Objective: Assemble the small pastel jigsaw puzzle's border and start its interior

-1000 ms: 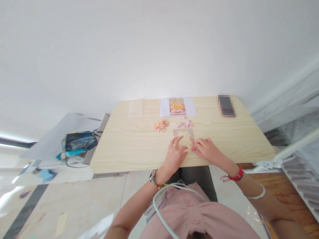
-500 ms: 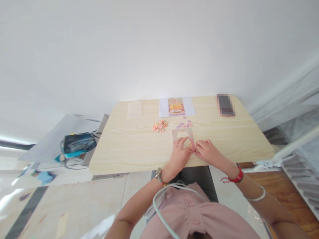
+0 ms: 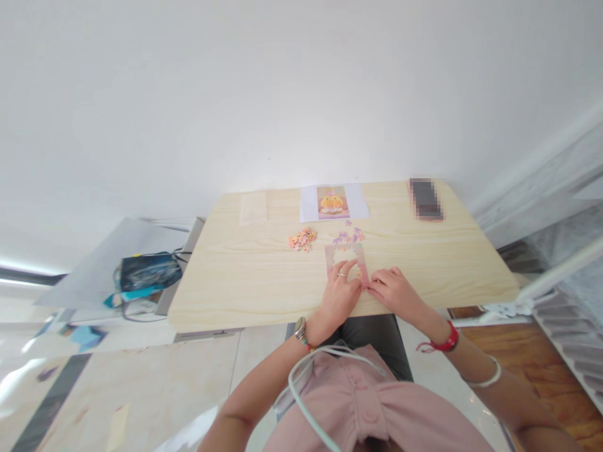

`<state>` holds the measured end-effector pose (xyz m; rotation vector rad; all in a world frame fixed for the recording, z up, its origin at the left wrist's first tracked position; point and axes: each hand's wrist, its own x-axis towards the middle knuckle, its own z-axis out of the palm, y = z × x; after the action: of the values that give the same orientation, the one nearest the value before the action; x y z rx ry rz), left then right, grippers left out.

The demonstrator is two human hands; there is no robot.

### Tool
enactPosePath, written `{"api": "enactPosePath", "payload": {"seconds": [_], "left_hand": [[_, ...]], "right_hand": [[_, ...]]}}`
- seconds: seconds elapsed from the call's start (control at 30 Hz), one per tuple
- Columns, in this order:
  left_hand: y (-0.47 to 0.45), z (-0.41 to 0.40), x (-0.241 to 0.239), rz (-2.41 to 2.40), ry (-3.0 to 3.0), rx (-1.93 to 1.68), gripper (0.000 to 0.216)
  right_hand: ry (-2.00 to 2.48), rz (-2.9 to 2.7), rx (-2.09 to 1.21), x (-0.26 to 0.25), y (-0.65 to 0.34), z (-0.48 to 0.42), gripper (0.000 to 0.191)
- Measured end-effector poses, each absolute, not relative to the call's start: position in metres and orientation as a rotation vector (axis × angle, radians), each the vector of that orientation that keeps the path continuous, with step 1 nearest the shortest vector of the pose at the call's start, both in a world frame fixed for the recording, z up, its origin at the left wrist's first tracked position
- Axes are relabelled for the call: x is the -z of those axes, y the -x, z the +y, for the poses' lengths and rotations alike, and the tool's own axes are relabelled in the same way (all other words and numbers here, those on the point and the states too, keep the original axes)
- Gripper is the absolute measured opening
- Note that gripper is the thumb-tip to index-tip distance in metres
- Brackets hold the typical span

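A partly assembled jigsaw puzzle [image 3: 332, 255] lies near the table's front edge, its patterned border framing a pale middle. My left hand [image 3: 340, 294] rests over its lower part, fingers bent and spread on the surface, thumb by the lower right corner. At that same corner, my right hand [image 3: 394, 292] has thumb and fingers pinched together. Whatever may be between those fingertips is hidden. Just beyond the puzzle are loose purple and pink puzzle pieces [image 3: 348, 236]. A heap of orange and pink puzzle pieces [image 3: 302, 239] sits to their left.
A paper sheet [image 3: 308, 203] printed with a yellow character lies at the table's back, by the wall. Left of it is a pale flat rectangle [image 3: 253, 208]. A dark blurred-out device [image 3: 426, 199] lies at the back right of the wooden table [image 3: 235, 270]. A white cable [image 3: 301, 402] crosses my lap.
My right hand has shifted slightly to the right at the puzzle's corner, its fingers drawn closer together. My left hand stays in nearly the same place.
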<state>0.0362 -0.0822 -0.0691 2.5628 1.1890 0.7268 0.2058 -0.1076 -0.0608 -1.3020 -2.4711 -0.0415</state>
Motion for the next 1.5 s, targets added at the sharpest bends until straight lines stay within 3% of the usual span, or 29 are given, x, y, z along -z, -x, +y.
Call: {"api": "enactPosePath", "payload": {"seconds": [0.57,0.87,1.2,1.5], "left_hand": [[-0.025,-0.081,0.067,1.183,-2.515,-0.751,0.007],[0.016,-0.072,0.059,1.401,-2.46,-0.892,0.01],[0.039,-0.068,0.064,1.51,-2.448,-0.903,0.011],[0.036,-0.068,0.066,1.491,-2.414,-0.942,0.01]], "right_hand": [[1.328,-2.427,-0.04,0.056,-0.211,-0.101,0.02],[1.487,-2.194,-0.135,0.052,-0.225,-0.023,0.013],[1.532,-2.313,-0.41,0.055,-0.191,0.014,0.013],[1.771,-2.475,-0.244,0.046,-0.174,0.023,0.013]]}}
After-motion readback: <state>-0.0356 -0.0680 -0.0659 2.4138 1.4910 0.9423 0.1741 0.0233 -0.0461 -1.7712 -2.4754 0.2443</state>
